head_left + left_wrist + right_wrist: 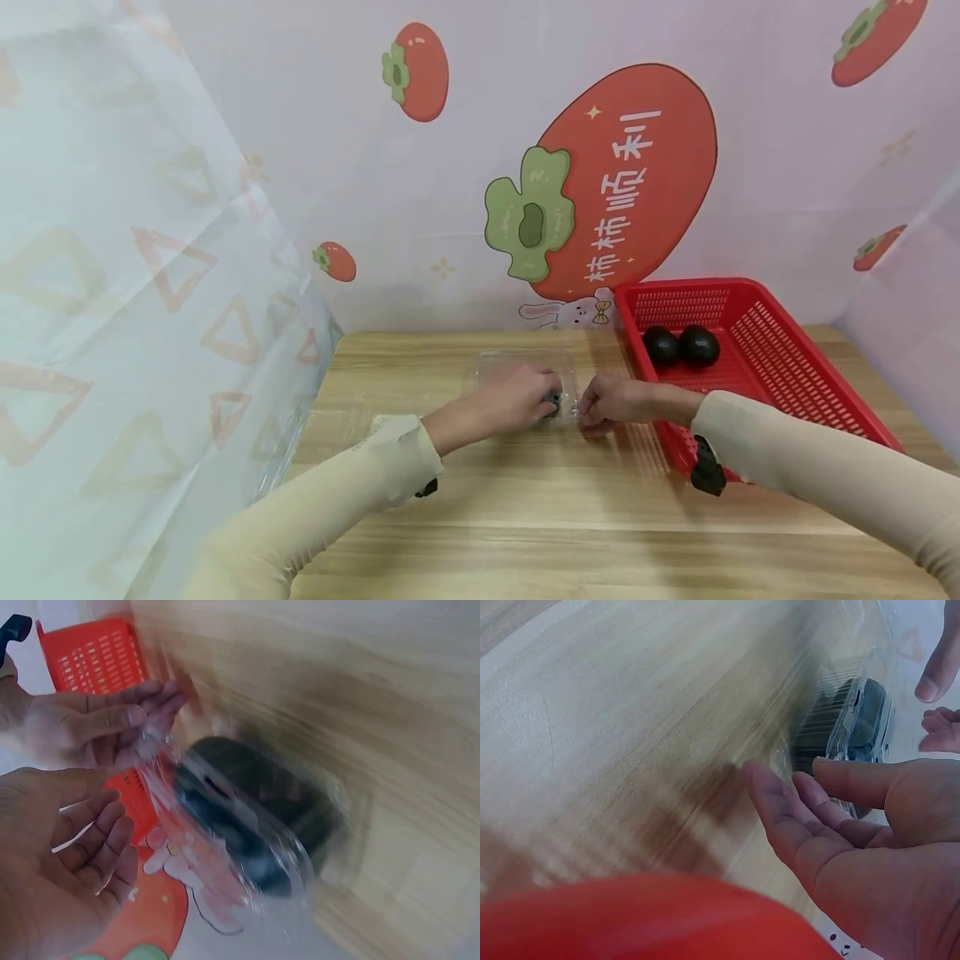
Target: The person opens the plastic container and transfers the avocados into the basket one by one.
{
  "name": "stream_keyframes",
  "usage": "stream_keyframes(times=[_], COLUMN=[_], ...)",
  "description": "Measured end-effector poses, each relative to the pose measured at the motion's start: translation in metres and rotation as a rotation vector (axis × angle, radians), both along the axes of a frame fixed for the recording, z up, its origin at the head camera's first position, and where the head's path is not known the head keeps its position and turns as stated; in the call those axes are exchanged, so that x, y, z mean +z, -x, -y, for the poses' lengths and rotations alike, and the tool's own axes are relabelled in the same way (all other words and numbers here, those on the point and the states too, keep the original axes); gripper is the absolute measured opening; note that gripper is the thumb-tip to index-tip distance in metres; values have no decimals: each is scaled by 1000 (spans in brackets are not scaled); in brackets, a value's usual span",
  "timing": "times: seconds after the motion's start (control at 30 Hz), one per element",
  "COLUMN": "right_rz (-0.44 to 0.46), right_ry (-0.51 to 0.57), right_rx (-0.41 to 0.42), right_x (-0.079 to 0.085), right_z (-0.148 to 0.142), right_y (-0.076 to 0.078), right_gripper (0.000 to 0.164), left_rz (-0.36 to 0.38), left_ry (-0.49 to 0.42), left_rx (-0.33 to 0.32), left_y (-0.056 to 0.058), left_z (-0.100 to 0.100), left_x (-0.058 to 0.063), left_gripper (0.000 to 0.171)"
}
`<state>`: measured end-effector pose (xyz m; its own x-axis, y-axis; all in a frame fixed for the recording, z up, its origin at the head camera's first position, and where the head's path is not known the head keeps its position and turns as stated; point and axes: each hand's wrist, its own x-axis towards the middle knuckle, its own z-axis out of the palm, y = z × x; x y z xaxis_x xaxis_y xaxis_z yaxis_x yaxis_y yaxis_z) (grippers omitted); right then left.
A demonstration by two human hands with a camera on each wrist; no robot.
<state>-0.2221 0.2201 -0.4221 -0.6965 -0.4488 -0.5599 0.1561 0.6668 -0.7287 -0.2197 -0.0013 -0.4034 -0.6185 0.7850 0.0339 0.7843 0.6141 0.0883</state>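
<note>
A clear plastic box (491, 360) lies on the table with dark green, rounded things (259, 802) inside; their kind is hard to make out through the plastic. My left hand (517, 396) is above the box in the head view. In the left wrist view that left hand (64, 862) has loosely bent fingers with nothing between them, beside the box. At the box's right corner, my right hand (615, 402) pinches the plastic edge. The right wrist view has this right hand (862, 832) with thumb and fingers bent towards the edge.
A red perforated basket (787, 333) stands at the right, under the right forearm. Two dark avocados (699, 345) lie in its far left corner. More clear plastic (352, 417) lies left of the box. Printed sheets (337, 167) hang behind and beside the table.
</note>
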Motion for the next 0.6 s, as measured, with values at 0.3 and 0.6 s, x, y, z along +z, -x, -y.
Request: stream_keyframes(times=[0.3,0.6], right_rz=[50,91], right_ry=[76,94], right_rx=[-31,-82], right_x=[-4,-9], right_z=[-2,-1], right_y=[-1,-2], right_gripper=[14,16], left_rz=[35,74], left_ry=[-52,-21], left_rx=[-49,-28], left_y=[-1,1], left_z=[-20,-29], left_x=[-14,-27], left_gripper=[17,18])
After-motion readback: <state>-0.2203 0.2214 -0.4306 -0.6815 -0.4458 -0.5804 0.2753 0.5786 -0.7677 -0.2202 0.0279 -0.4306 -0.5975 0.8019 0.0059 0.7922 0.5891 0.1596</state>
